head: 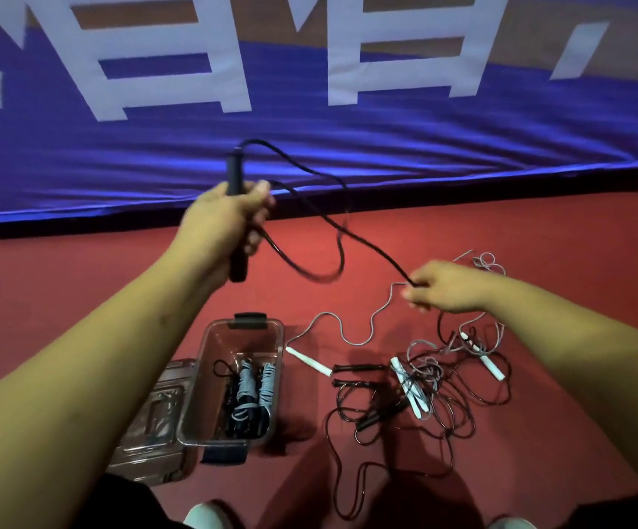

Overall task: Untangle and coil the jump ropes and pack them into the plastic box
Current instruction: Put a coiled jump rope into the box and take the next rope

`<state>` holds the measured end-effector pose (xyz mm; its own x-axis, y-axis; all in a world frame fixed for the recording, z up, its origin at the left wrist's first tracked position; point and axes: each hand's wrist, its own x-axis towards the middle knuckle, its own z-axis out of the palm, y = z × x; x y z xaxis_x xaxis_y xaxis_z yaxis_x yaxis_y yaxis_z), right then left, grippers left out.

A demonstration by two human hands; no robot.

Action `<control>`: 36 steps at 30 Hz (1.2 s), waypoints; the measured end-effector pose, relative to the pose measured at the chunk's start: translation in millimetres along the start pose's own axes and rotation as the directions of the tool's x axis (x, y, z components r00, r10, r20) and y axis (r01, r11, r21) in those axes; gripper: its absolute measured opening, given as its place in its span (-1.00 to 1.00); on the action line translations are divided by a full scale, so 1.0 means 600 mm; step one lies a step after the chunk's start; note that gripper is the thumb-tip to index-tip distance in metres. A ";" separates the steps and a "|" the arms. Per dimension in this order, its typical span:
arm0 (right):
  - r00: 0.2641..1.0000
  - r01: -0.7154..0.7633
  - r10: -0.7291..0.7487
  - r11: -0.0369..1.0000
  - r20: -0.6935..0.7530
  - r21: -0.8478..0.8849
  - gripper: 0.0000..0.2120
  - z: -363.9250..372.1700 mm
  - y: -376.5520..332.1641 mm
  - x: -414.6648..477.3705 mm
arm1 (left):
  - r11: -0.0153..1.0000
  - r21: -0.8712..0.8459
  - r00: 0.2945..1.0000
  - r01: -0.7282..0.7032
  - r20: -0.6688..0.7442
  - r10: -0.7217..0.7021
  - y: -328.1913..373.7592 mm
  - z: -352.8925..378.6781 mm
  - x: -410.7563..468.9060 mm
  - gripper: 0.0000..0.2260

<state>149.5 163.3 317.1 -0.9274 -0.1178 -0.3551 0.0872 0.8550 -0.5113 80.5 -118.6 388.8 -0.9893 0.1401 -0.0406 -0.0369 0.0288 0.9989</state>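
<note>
Coils [248, 391] lie in the plastic box [199, 376] on the red floor, a tangle of ropes [424, 379] beside it; higher, right hand [447, 288] pinches the black rope [348, 231], left hand [226, 219] grips its handle [233, 173]

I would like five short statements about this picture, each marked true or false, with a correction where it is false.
1. The left hand grips a black handle of a jump rope. True.
2. The right hand holds a white handle. False: its fingers pinch the thin black cord.
3. The clear plastic box is empty. False: coiled ropes lie inside.
4. A tangle of black and grey ropes lies on the red floor, right of the box. True.
5. The box is closed. False: its clear lid lies beside it, on the left.
</note>
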 end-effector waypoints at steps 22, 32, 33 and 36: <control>0.999 -0.011 0.013 0.999 -0.050 0.038 -0.79 0.005 0.005 0.000 | 0.968 0.249 0.986 -0.034 -0.149 0.073 -0.019 0.001 0.016 -0.87; 0.867 0.422 -0.395 0.906 -0.304 0.026 -0.83 -0.033 -0.150 -0.028 | 0.883 0.439 0.939 -0.164 0.345 0.003 -0.029 0.064 -0.027 -0.78; 0.864 0.418 -0.381 0.907 -0.329 0.049 -0.83 -0.035 -0.147 -0.025 | 0.907 0.400 0.916 -0.134 0.399 -0.041 -0.034 0.067 -0.031 -0.80; 0.913 0.344 -0.282 0.920 -0.295 0.186 -0.73 -0.032 -0.118 -0.021 | 0.974 0.225 0.902 0.016 0.417 -0.111 -0.039 0.065 -0.026 -0.80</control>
<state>148.2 113.8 372.8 -0.9787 -0.1990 0.0509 -0.1711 0.6525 -0.7382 102.3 -82.7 365.0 -0.8296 0.5358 -0.1572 -0.0201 0.2527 0.9673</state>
